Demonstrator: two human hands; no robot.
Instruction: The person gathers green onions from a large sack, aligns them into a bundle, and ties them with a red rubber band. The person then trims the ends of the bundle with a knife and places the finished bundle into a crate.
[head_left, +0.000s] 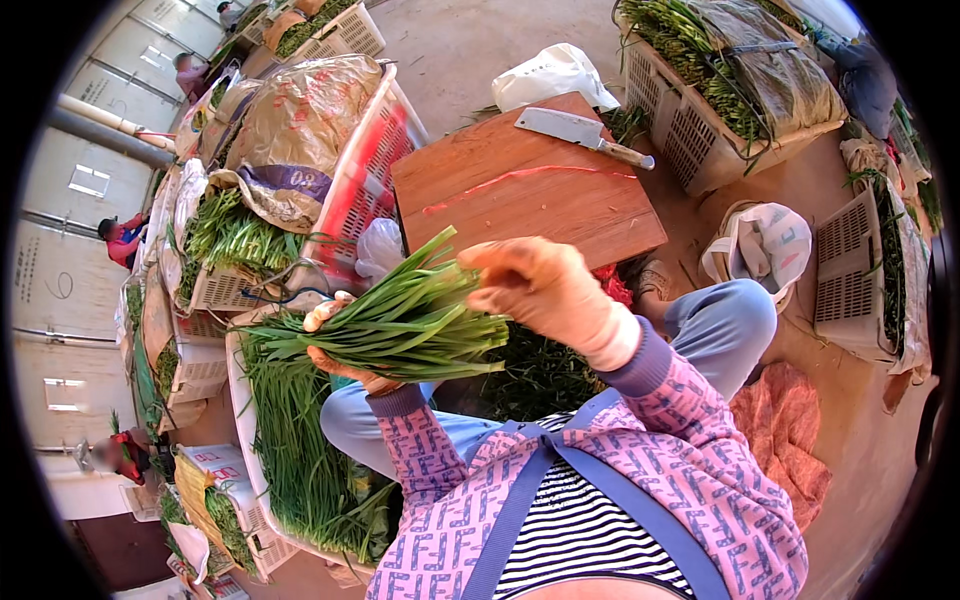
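My left hand (345, 360), in a stained glove, grips a bunch of long green leaves that look like garlic chives (405, 322). Its fingers and thumb wrap around the bunch, whose trimmed-looking ends point right. Beside those ends is my gloved right hand (559, 296), fingers curled and apart from the thumb; I see nothing held between them. Whether its fingertips touch the stalks I cannot tell. Below my left forearm, a white crate (244, 420) is full of the same long leaves (315, 450).
Ahead lies a wooden board (517, 187) with a cleaver (581, 135) and a red strip (525, 174) on it. Covered crates of greens stand left (367, 187) and right (679, 112). A white bag (765, 244) sits by my right knee. Dark leaf scraps (536, 375) lie between my legs. Several people work farther left.
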